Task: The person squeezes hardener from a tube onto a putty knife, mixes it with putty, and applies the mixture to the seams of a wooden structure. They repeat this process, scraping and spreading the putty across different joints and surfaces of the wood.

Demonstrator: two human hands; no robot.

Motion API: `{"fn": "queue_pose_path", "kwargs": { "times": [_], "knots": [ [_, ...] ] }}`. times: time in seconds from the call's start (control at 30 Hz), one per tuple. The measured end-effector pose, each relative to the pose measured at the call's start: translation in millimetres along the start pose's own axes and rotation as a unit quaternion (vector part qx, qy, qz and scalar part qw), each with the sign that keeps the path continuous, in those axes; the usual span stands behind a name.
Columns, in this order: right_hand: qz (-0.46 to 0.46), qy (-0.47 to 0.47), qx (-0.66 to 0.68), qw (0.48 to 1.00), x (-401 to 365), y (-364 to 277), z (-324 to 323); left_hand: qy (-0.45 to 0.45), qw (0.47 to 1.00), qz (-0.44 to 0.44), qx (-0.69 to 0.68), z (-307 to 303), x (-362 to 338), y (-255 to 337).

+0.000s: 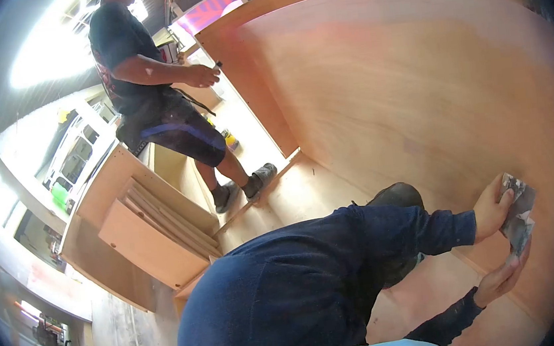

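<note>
My left hand (pixel 492 211), the upper one at the right of the view, grips a flat grey metal scraper (pixel 521 195) with pale smears on it. Just below, my right hand (pixel 506 278) has its fingers closed at the edge of a second metal scraper (pixel 518 235). The two scrapers meet or overlap at their edges, where light material shows; which one lies in front is hard to tell. Both hands are close to the lower part of a large curved wooden panel (pixel 402 87). Pinkish and whitish patches mark its surface.
Another person (pixel 148 85) stands at upper left, holding a small dark item. Wooden boxes (pixel 156 231) with boards leaning on them stand at left. A yellow container (pixel 230 140) sits behind that person's legs. The wooden base (pixel 287 205) runs along the panel's foot.
</note>
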State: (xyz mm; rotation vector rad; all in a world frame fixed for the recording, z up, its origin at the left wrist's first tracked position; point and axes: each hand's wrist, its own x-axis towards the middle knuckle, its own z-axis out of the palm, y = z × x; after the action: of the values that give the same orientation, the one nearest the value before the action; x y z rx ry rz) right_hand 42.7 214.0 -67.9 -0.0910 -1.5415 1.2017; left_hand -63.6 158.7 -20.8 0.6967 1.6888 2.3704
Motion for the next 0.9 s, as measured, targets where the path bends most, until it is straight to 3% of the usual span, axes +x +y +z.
{"fn": "queue_pose_path", "kwargs": {
  "times": [0.13, 0.2, 0.23, 0.3, 0.4, 0.5, 0.7, 0.9],
  "knots": [
    [0.020, -0.067, -0.120, 0.990, -2.0, -30.2, -19.9, -0.043, 0.999, -0.026, -0.015, -6.5, -14.4, 63.1],
    [-0.028, -0.197, -0.279, 0.939, -1.8, -38.9, -39.5, -0.045, 0.995, 0.002, -0.086, -1.6, -23.7, 66.2],
    [-0.036, -0.198, -0.285, 0.937, 4.0, -19.7, -47.4, -0.047, 0.987, 0.023, -0.153, -0.5, -11.7, 55.5],
    [0.027, -0.198, -0.227, 0.953, 6.4, -5.1, -54.4, -0.034, 0.989, 0.038, -0.142, -6.7, -13.5, 56.2],
    [0.068, -0.161, -0.162, 0.971, 39.0, -53.5, -61.7, -0.012, 0.989, 0.023, -0.148, -3.8, -27.8, 68.5],
    [0.026, -0.143, -0.158, 0.977, 59.5, -92.8, -75.1, 0.021, 0.986, -0.042, -0.161, -3.9, -42.4, 90.4],
    [-0.027, -0.190, -0.185, 0.964, 79.8, -142.4, -71.5, 0.074, 0.995, 0.011, -0.073, -6.3, -48.2, 88.7],
    [-0.049, -0.205, -0.177, 0.961, 86.8, -176.8, -67.2, 0.089, 0.989, 0.024, -0.115, -7.8, -53.5, 83.7]
  ]
}}
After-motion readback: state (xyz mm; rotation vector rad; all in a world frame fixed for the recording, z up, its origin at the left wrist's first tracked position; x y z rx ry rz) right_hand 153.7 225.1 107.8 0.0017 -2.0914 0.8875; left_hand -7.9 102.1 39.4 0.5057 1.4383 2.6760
